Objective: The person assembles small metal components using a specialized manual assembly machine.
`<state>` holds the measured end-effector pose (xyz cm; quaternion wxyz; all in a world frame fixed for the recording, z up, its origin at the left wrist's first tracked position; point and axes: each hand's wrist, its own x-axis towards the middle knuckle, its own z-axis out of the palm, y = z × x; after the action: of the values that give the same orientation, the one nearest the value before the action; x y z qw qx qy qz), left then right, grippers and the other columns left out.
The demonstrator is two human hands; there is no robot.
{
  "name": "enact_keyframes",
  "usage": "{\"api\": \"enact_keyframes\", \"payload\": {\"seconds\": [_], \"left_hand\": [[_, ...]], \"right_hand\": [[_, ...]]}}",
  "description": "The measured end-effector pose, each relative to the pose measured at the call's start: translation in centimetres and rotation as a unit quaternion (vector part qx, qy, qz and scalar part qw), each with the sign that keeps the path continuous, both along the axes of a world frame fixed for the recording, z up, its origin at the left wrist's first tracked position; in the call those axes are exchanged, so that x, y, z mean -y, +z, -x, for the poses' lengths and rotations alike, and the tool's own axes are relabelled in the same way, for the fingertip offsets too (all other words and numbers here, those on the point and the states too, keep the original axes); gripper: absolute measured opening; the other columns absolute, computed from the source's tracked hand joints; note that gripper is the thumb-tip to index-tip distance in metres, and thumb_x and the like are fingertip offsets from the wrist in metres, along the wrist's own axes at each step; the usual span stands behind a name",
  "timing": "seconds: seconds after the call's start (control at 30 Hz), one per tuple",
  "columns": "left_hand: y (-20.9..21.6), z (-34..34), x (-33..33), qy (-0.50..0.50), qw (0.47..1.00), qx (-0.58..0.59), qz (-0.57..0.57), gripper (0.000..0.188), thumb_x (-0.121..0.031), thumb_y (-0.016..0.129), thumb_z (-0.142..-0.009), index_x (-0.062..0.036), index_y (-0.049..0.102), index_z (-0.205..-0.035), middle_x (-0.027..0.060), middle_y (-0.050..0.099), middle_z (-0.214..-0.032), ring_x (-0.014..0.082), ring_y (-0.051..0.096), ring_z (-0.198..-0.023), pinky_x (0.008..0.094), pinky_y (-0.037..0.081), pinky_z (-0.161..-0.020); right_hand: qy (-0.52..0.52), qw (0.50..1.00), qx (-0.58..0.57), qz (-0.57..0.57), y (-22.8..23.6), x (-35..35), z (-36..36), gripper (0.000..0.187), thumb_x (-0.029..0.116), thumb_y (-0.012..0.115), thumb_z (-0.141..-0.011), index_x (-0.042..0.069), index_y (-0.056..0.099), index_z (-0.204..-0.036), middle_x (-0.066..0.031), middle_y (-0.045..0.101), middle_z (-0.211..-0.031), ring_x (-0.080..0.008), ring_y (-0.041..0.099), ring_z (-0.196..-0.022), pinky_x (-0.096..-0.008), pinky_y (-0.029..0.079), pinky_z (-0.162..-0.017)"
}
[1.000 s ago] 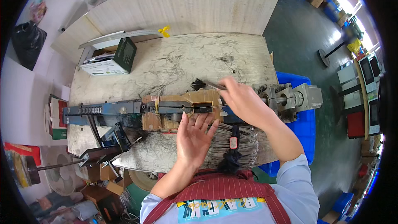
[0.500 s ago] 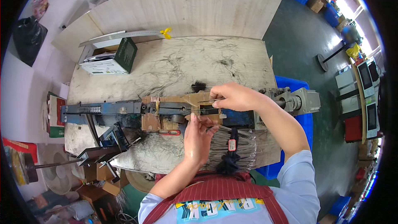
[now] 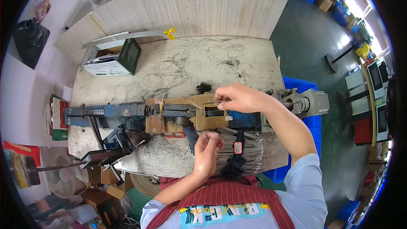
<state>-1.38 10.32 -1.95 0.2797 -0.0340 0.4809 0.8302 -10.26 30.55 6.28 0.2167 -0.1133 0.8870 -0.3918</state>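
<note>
Blue and grey metal makes up most of this setup: a long machine (image 3: 114, 112) runs across the pale surface (image 3: 258, 70), from the left edge out past the right one. Brown cardboard (image 3: 157, 124) is wrapped around its middle, with a dark slot (image 3: 214, 112) in it.

The right hand (image 3: 238, 98) is over that slot, thumb and fingers closed on a thin metal tool (image 3: 221, 101) that points left along the cardboard. The left hand (image 3: 206, 152) is closer to the near edge, fingers curled in and thumb up against them; can't tell if anything's pinched in there. It's just beside a bundle of thin silvery wires (image 3: 252, 144), which lies toward the near edge, with a red-rimmed tag (image 3: 238, 147) on it.

Black-bristled brush (image 3: 204, 87) sits just on the far side of the cardboard. Dark strands (image 3: 173, 64) are scattered all over the surface, and there's an open box (image 3: 111, 68) in the far left corner.
</note>
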Motion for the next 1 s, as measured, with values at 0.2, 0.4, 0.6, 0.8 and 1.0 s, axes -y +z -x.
{"api": "enact_keyframes", "payload": {"seconds": [0.2, 0.4, 0.6, 0.8, 1.0], "left_hand": [[2.9, 1.6, -1.0, 0.016, 0.985, 0.074, -0.156, 0.030, -0.013, 0.046, -0.099, 0.0016, 0.042, -0.126, 0.0159, 0.047, -0.133, 0.0292, 0.037, -0.137, 0.0484, 0.033, -0.112], [3.0, 2.6, -1.3, -0.026, 0.966, 0.066, -0.250, 0.043, -0.014, 0.043, -0.098, 0.0041, 0.034, -0.136, 0.0176, 0.037, -0.144, 0.0299, 0.028, -0.143, 0.0503, 0.023, -0.118], [2.9, 2.8, -1.4, -0.031, 0.955, 0.095, -0.278, 0.042, -0.006, 0.037, -0.099, 0.0042, 0.031, -0.139, 0.0177, 0.036, -0.146, 0.0309, 0.029, -0.142, 0.0476, 0.028, -0.117], [2.8, 2.8, -1.6, -0.025, 0.955, 0.106, -0.276, 0.037, -0.006, 0.037, -0.099, 0.0046, 0.034, -0.134, 0.0174, 0.041, -0.142, 0.0311, 0.032, -0.141, 0.0475, 0.030, -0.116], [2.4, 2.9, -1.3, -0.031, 0.951, 0.098, -0.291, 0.031, -0.007, 0.041, -0.099, 0.0042, 0.039, -0.127, 0.0169, 0.045, -0.137, 0.0309, 0.033, -0.141, 0.0494, 0.029, -0.116]], "right_hand": [[0.003, 1.000, 0.004, -0.008, 0.4, -0.1, -0.1, 0.025, 0.017, 0.065, -0.086, -0.002, 0.061, -0.102, -0.0163, 0.068, -0.092, -0.0250, 0.065, -0.084, -0.0371, 0.049, -0.075], [0.004, 1.000, -0.010, -0.011, 0.4, 0.0, 0.0, 0.024, 0.016, 0.064, -0.085, -0.003, 0.060, -0.100, -0.0172, 0.067, -0.089, -0.0264, 0.064, -0.081, -0.0378, 0.048, -0.074], [0.033, 0.998, -0.001, -0.057, 1.0, -0.2, 0.3, 0.023, 0.017, 0.064, -0.086, -0.002, 0.059, -0.096, -0.0174, 0.066, -0.088, -0.0300, 0.064, -0.083, -0.0392, 0.048, -0.072], [-0.077, 0.991, -0.104, -0.040, 0.6, -0.4, 1.0, 0.025, 0.022, 0.063, -0.088, 0.000, 0.057, -0.100, -0.0181, 0.066, -0.091, -0.0333, 0.064, -0.084, -0.0412, 0.048, -0.073], [0.012, 0.999, -0.009, -0.047, 0.1, 4.3, 4.2, 0.026, 0.014, 0.059, -0.087, -0.002, 0.055, -0.108, -0.0183, 0.068, -0.098, -0.0298, 0.065, -0.092, -0.0380, 0.050, -0.078]]}}
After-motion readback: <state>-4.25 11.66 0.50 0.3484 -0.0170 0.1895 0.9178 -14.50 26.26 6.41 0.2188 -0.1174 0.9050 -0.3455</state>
